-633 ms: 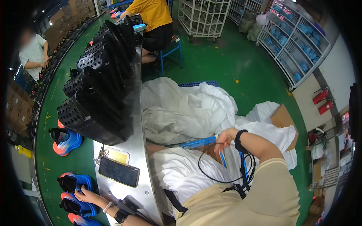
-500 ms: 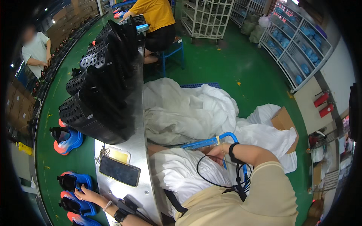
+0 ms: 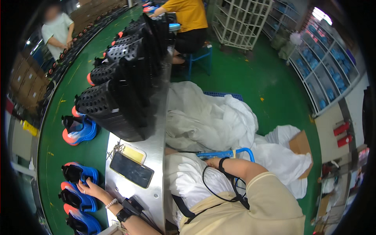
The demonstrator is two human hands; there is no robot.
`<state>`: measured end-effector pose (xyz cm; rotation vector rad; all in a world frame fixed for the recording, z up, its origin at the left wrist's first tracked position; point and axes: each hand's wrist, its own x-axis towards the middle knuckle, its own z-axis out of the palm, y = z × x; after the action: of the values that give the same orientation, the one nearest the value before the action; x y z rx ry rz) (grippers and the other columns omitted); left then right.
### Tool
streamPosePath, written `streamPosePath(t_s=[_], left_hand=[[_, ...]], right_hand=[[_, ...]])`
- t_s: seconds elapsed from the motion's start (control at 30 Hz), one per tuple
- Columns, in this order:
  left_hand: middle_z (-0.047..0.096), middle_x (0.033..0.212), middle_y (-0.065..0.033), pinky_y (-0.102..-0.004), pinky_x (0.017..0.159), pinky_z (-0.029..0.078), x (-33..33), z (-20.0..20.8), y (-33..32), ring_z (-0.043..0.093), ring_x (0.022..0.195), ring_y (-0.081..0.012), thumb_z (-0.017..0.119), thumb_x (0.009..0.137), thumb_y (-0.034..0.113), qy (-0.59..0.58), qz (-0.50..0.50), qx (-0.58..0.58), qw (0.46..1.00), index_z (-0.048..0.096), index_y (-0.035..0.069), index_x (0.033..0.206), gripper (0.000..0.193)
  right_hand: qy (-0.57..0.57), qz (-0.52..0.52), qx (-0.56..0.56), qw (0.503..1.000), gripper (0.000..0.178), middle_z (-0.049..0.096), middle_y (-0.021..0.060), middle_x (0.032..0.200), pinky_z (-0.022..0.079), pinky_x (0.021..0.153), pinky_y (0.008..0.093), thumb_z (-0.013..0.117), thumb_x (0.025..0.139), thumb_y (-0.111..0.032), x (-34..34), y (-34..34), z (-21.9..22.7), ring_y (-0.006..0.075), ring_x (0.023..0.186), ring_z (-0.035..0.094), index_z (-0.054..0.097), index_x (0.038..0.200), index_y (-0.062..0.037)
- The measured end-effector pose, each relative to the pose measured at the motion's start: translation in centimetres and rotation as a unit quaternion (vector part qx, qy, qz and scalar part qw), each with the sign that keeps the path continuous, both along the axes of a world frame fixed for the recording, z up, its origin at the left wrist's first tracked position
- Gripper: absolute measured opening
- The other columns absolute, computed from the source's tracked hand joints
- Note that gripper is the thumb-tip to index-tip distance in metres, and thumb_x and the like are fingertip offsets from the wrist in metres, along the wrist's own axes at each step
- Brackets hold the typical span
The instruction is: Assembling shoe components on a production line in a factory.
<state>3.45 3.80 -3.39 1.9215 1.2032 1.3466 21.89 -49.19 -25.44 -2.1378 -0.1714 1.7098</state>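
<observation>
My left hand (image 3: 88, 188) reaches over the metal table's left edge to several blue, white and orange sneakers in a row. Its fingers are closed on the side of one sneaker (image 3: 91, 174), with a second sneaker (image 3: 80, 197) right beside it. Farther up stands another sneaker (image 3: 84, 131), apart from these. My right hand (image 3: 213, 162) is low beside the white cloth over my lap, against a blue tubular frame (image 3: 246, 151). Its fingers are mostly hidden, so whether it holds anything does not show. A black cord loops below that wrist.
Black perforated bins (image 3: 117, 113) line the metal table (image 3: 158, 172) ahead. Near me lie a dark phone (image 3: 132, 169) and keys (image 3: 116, 149). White sheets (image 3: 211, 117) and a cardboard box (image 3: 300, 147) fill the right side. A person in yellow (image 3: 188, 15) sits beyond.
The whole view has shifted. My left hand and the sneakers sit slightly farther ahead relative to the phone. My right hand has moved left along the blue frame, and its fingers are now less visible.
</observation>
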Motion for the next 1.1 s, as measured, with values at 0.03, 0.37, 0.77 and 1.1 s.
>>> streamPosePath(t_s=[0.03,0.37,0.77,1.1], left_hand=[[0.040,0.139,-0.0216,-0.0402,0.105,0.036,0.1,-0.5,0.2,0.043,0.124,-0.0327,0.062,0.085,0.011,-0.019,0.009,-0.001,1.000,0.055,-0.005,0.122,0.041],[0.036,0.144,-0.0184,-0.0375,0.109,0.034,1.2,-1.5,-0.7,0.038,0.131,-0.0290,0.057,0.086,0.006,-0.069,0.030,-0.003,0.997,0.054,-0.003,0.124,0.039],[0.045,0.135,-0.0127,-0.0341,0.104,0.034,-1.4,2.4,-1.3,0.043,0.122,-0.0249,0.058,0.083,0.005,-0.093,0.007,-0.137,0.986,0.053,0.004,0.130,0.047],[0.062,0.119,-0.0163,-0.0345,0.099,0.042,-0.3,14.7,-21.9,0.059,0.106,-0.0240,0.047,0.091,0.002,-0.061,-0.131,0.045,0.988,0.059,-0.003,0.108,0.022]], right_hand=[[-0.023,0.028,-0.004,0.999,0.037,0.072,0.0115,0.099,0.053,0.076,0.0458,0.063,0.085,-0.034,0.8,-0.1,-0.7,0.0259,0.088,0.067,0.067,0.108,-0.0048],[-0.252,0.279,0.042,0.926,0.029,0.071,0.0196,0.102,0.052,0.081,0.0439,0.064,0.079,-0.028,9.4,3.8,-3.9,0.0370,0.096,0.068,0.075,0.097,-0.0083],[-0.003,-0.047,0.387,0.921,0.030,0.071,0.0146,0.090,0.057,0.066,0.0327,0.062,0.090,-0.025,8.2,11.1,12.3,0.0211,0.073,0.070,0.063,0.109,-0.0009],[-0.188,-0.007,0.353,0.917,0.017,0.062,0.0019,0.073,0.043,0.063,0.0300,0.071,0.086,-0.017,16.6,15.5,7.7,0.0112,0.070,0.055,0.067,0.089,-0.0012]])
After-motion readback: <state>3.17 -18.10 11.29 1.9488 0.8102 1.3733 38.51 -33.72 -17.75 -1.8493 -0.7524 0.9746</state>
